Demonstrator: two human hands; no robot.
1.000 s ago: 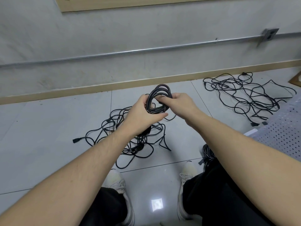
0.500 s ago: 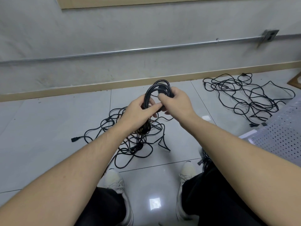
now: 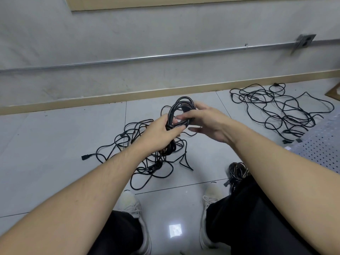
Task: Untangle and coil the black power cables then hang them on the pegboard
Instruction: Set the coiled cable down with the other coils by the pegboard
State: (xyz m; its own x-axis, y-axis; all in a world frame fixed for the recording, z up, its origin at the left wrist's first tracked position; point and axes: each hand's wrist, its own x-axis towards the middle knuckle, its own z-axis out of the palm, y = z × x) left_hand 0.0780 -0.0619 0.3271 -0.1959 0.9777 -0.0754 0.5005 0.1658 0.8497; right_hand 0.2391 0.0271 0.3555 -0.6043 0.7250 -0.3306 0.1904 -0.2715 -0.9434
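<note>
A coil of black power cable (image 3: 181,107) is held up in front of me over the floor. My left hand (image 3: 160,134) grips its lower left side, thumb across the strands. My right hand (image 3: 207,124) is at the coil's right side, its fingers curled round the strands near the top. The coil's loose end drops into a tangled pile of black cable (image 3: 147,161) on the tiles below. A second tangle (image 3: 281,109) lies at the right by the wall. The white pegboard (image 3: 320,146) lies flat at the far right.
A finished coil (image 3: 237,171) lies on the floor beside my right knee. My two shoes (image 3: 134,205) stand on the tiles below the hands. A metal conduit (image 3: 165,57) runs along the wall, with a wooden skirting (image 3: 110,99) beneath it.
The coil has turned in my hands, and my right hand has shifted from the coil's front to its right side with the fingers spread wider. The view has shifted slightly.
</note>
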